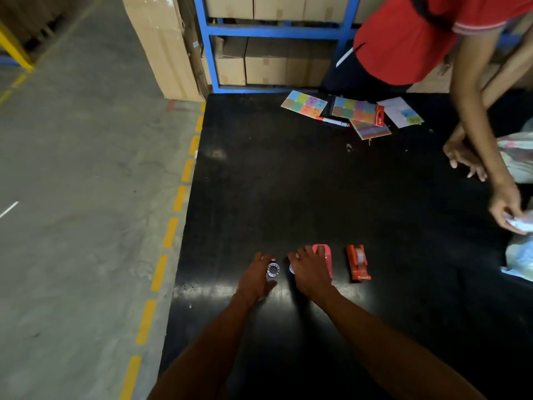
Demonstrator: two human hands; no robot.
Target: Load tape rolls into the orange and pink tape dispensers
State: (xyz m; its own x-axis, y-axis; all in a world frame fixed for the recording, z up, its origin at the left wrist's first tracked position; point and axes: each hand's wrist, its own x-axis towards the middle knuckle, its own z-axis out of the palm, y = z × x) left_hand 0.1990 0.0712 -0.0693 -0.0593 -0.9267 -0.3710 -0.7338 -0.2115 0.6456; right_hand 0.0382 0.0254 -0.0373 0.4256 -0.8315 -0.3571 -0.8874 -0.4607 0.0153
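Note:
A small tape roll with a white patterned core lies on the black table, and my left hand curls around it from the left. My right hand rests beside it, covering a second tape roll of which only an edge shows. Whether the right hand grips that roll I cannot tell. The pink dispenser lies just right of my right hand, partly hidden by its fingers. Further right stands the orange dispenser with a roll seated in it.
Another person in a red shirt stands at the far right, hands on plastic bags. Coloured card sheets and a red marker lie at the back. The table's left edge drops to a concrete floor with yellow dashes.

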